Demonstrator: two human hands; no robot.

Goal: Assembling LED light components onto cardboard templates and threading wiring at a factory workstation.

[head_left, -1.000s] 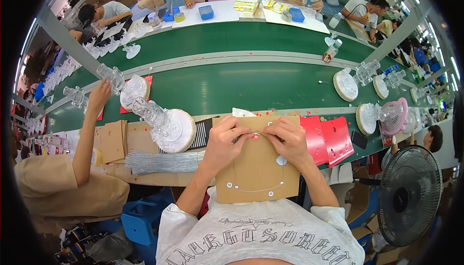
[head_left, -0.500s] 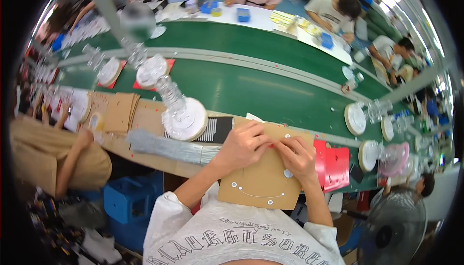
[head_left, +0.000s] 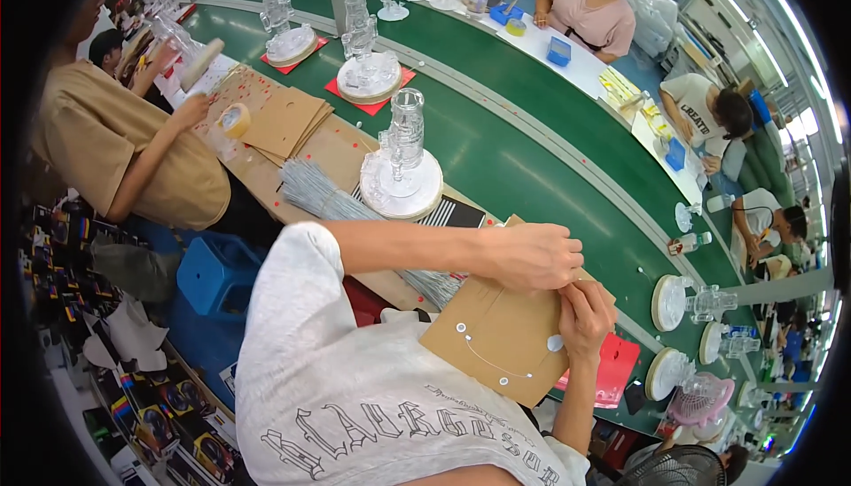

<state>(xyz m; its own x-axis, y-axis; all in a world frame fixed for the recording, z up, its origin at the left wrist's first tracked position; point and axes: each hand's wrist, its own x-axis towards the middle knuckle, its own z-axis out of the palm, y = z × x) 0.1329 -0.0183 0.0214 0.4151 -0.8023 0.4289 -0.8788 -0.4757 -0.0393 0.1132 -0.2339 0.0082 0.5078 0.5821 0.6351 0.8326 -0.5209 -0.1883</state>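
A brown cardboard sheet [head_left: 501, 335] leans against my front, with small white round pieces and a thin curved white line on it. Above its far part is my left hand [head_left: 530, 255], fingers curled closed. My right hand [head_left: 587, 316] is at the sheet's right side, thumb and fingers pinched together close to the left fingertips. Whatever lies between the fingers is too small or hidden to name. A white disc [head_left: 555, 342] shows on the sheet beside my right hand. Below that hand lies a red sheet [head_left: 616, 371].
A bundle of thin grey strips [head_left: 332, 195] lies on the bench left of me. Beyond it, a clear plastic piece stands on a round white base [head_left: 401, 186]. Further left are stacked cardboard [head_left: 288, 122], a tape roll [head_left: 234, 121] and a co-worker in tan [head_left: 133, 140].
The view has swung left and tilted. My left forearm now reaches across the sheet's far part, and both hands have shifted toward the sheet's far right; their fingers stay closed.
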